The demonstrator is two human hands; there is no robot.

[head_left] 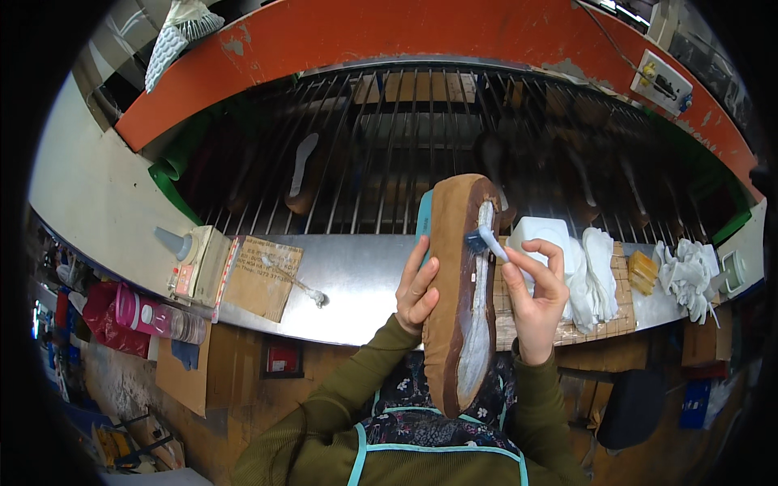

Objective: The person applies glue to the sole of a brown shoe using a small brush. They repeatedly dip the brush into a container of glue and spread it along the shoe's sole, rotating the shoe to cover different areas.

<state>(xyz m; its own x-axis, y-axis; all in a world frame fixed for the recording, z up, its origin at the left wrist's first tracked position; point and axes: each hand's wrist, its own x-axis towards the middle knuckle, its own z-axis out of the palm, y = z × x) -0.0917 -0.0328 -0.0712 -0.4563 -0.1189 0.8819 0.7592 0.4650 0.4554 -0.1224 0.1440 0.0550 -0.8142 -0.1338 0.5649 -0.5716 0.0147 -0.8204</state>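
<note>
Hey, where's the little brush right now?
In the head view, right of centre: the right hand holds the brush over the far half of the brown shoe.

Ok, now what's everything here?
Shoe: one, brown, centre
Brush: one, blue, over shoe
Worktop: one, silver, middle
Container: one, white, beside shoe
Cloth piles: two, white, worktop right
Block: one, amber, between piles
Cardboard sheet: one, brown, worktop left
Box: one, cream, beside cardboard
Bars: many, dark, behind worktop
Soles: several, grey, among bars
Panel: one, orange, behind bars
Bottle: one, partly pink, far left
Clutter: uncounted, mixed, edges
Apron: one, dark floral, bottom
Sleeves: two, olive, bottom
Left hand: one, holding shoe
Right hand: one, holding brush
</note>
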